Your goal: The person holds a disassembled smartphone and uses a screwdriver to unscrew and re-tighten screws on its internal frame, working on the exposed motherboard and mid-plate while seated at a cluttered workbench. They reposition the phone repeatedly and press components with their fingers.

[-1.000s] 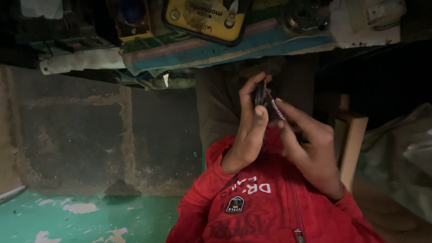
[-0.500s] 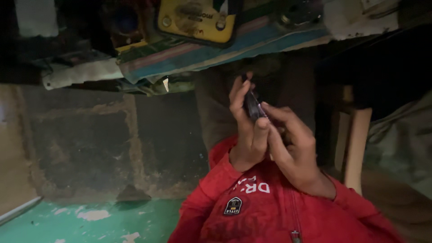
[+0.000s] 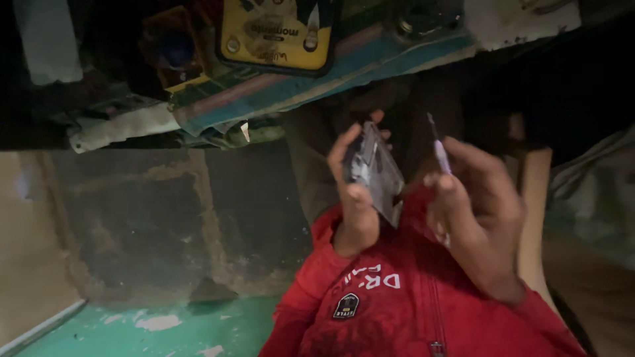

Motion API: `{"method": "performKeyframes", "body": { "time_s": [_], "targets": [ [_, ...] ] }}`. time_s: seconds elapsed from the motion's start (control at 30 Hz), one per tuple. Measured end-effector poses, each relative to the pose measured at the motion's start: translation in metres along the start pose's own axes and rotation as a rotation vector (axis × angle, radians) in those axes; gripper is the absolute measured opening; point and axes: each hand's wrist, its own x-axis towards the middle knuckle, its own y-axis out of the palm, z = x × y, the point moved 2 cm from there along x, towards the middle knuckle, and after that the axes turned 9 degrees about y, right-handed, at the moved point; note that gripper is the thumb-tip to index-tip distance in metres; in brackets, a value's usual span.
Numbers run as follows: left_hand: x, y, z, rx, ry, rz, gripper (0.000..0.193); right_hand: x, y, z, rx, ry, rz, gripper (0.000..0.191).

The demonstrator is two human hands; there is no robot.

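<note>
The left hand (image 3: pixel 354 198) has its grip closed around a flat grey plate (image 3: pixel 377 173), held tilted above the red jacket (image 3: pixel 397 304). Just right of it, apart, the right hand (image 3: pixel 473 198) pinches a thin tool (image 3: pixel 440 149), tip up.

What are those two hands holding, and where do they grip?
The left hand grips a flat grey metal part by its edges; the right hand pinches a thin pale-handled tool at its lower shaft.

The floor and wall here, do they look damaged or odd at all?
Yes. The green floor has pale patches where paint has worn off, and the grey wall is blotchy and rough along its base.
</note>
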Motion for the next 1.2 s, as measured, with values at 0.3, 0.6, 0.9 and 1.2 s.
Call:
{"method": "performKeyframes", "body": {
  "time_s": [0.3, 0.6, 0.9, 1.2],
  "targets": [
    [0.015, -0.007, -0.008, -0.478, -0.19, -0.036, 0.077, 0.002, -0.027, 0.007, 0.115, -0.043, -0.032, 0.033],
    [0.016, -0.009, -0.008, -0.756, -0.295, -0.066, 0.074, 0.007, -0.035, -0.011, 0.286, -0.024, 0.057, 0.027],
    [0.019, -0.01, -0.014, -0.846, -0.361, -0.118, 0.074, 0.032, -0.036, -0.041, 1.62, 0.086, 0.635, 0.021],
    [0.019, -0.015, -0.02, -0.771, -0.365, -0.111, 0.076, 0.039, -0.027, -0.049, 1.963, 0.015, 0.87, 0.03]
  ]
}}
